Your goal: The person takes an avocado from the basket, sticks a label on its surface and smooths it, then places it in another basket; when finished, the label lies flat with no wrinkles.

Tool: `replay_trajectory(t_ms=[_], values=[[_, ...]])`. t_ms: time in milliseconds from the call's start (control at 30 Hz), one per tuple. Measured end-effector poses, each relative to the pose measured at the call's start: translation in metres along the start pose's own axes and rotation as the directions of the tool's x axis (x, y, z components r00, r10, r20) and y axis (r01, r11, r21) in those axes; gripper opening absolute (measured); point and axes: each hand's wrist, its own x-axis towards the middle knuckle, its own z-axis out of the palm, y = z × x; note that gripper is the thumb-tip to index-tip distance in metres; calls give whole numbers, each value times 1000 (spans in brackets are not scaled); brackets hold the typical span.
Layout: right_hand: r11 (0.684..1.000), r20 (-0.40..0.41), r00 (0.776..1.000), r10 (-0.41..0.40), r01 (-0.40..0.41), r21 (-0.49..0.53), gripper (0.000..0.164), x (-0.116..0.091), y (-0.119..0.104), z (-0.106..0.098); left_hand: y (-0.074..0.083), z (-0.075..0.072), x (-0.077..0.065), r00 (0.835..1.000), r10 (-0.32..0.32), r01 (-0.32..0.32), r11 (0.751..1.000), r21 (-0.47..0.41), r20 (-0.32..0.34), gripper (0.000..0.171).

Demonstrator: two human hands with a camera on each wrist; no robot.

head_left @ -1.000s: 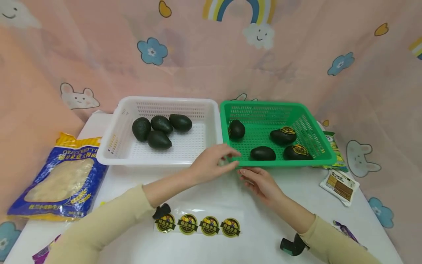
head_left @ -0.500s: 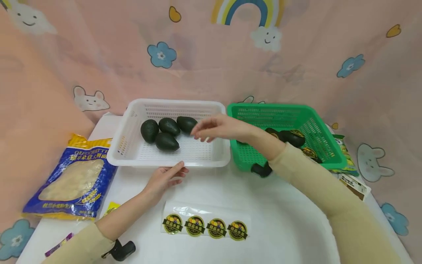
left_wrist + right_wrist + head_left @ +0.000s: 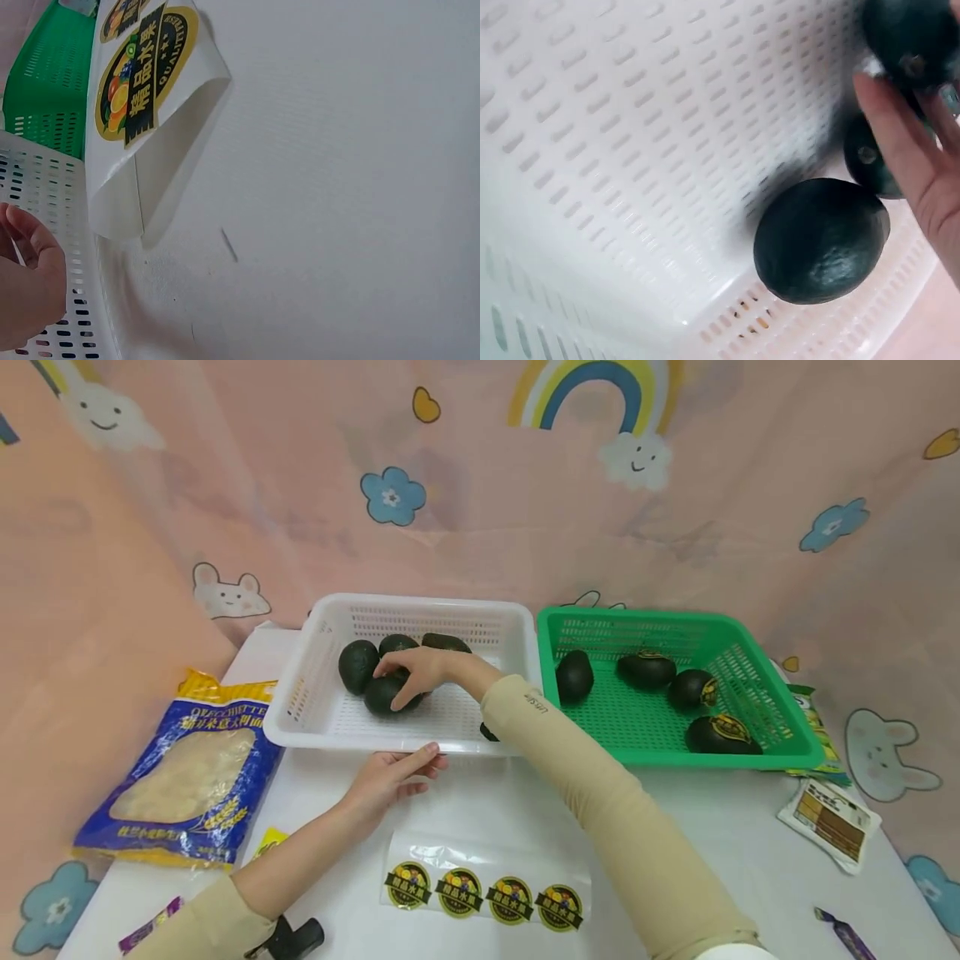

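My right hand reaches into the white basket and grips a dark green avocado, fingers at its far side and thumb at its near side. Other avocados lie close around it. In the right wrist view, one avocado rests on the basket floor beside that hand. My left hand is at the basket's front rim, thumb against it and fingers loose. The left wrist view shows this hand beside the perforated wall, holding nothing.
A green basket on the right holds several avocados, some with black-and-gold labels. A sheet of round stickers lies in front. Left is a blue pasta bag; right, a white-and-brown packet.
My right hand has crossed from the green basket's front into the white basket and taken hold of an avocado. My left hand has moved left to the white rim. Avocados in the green basket have shifted.
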Motion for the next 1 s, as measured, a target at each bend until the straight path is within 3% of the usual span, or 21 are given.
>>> replay_trajectory(t_ms=[133, 300, 433, 567, 667, 800, 900, 1000], values=[[999, 93, 995, -34, 30, 39, 58, -5, 1, 8, -2, 2, 1, 1000, 0, 0, 1000, 9, 14, 33], [993, 147, 985, -91, 100, -58, 59, -29, -6, -7, -2, 4, 4, 1000, 9, -9, 1000, 15, 29, 30], [984, 101, 982, -162, 168, -56, 66, -78, -12, -31, -3, 2, 4, 1000, 8, -8, 1000, 11, 21, 32], [970, 58, 968, -243, 243, -4, 68, -152, -8, -39, -3, -3, 4, 1000, 15, -15, 1000, 18, -5, 38], [966, 30, 967, -254, 253, 48, 68, -209, 5, -22, -3, -8, 3, 999, 15, -14, 1000, 20, -30, 45], [969, -1, 973, -231, 230, 93, 66, -267, 37, 25, -3, -14, 1, 999, 8, -7, 1000, 16, -50, 52], [978, -64, 979, -194, 198, 67, 66, -288, 64, 66, -3, -18, 0, 998, 6, -6, 1000, 4, -55, 52], [986, -152, 976, -155, 163, 43, 67, -291, 86, 99, -3, -22, 0, 998, 8, -9, 1000, -10, -57, 49]])
